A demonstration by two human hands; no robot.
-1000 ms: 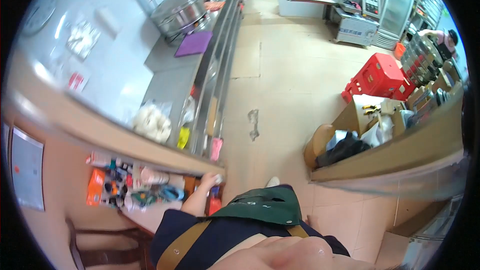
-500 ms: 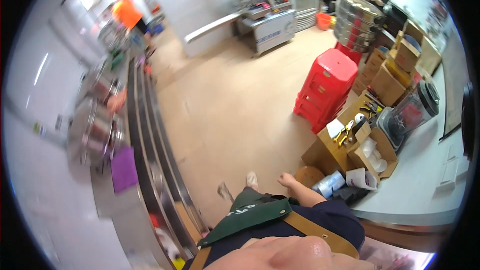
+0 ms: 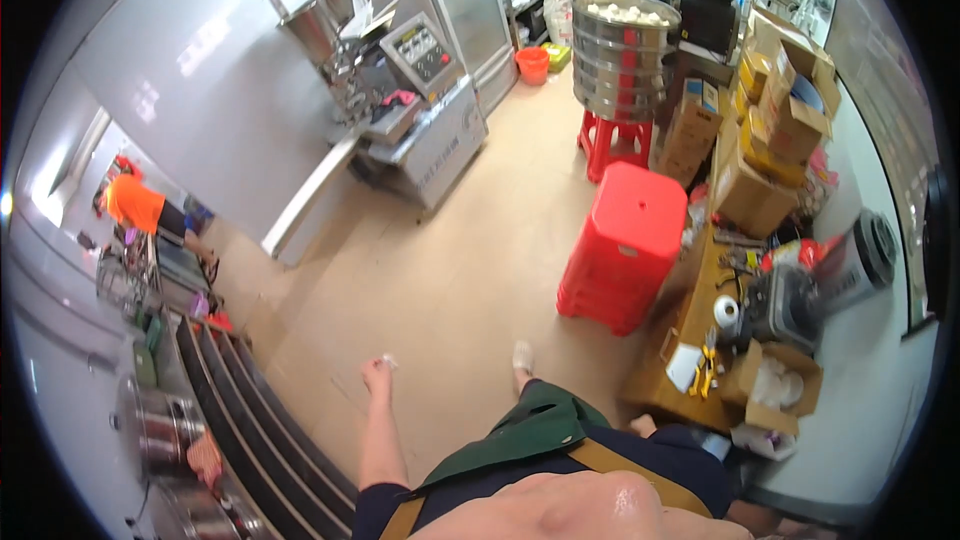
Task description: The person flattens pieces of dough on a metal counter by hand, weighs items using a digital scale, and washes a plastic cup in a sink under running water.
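My left hand (image 3: 376, 375) hangs out over the tan floor, fingers closed, with a small whitish scrap (image 3: 390, 362) sticking out of them. What the scrap is, I cannot make out. Close to my body, beside the wooden cabinet, my right hand (image 3: 643, 427) shows only in part, and its fingers are not clear. My green apron (image 3: 530, 430) and one pale shoe (image 3: 522, 355) are below.
A stack of red stools (image 3: 635, 230) stands ahead to the right. Beyond it, steel steamers (image 3: 625, 65) with white buns rest on another red stool. A metal machine (image 3: 420, 130) is ahead left. Dark shelving (image 3: 235, 410) runs along the left. Two people work farther off.
The view has moved forward and swung right, bringing the stools, steamers and machine nearer. My left hand has swung out ahead; my right hand has drawn back beside my body.
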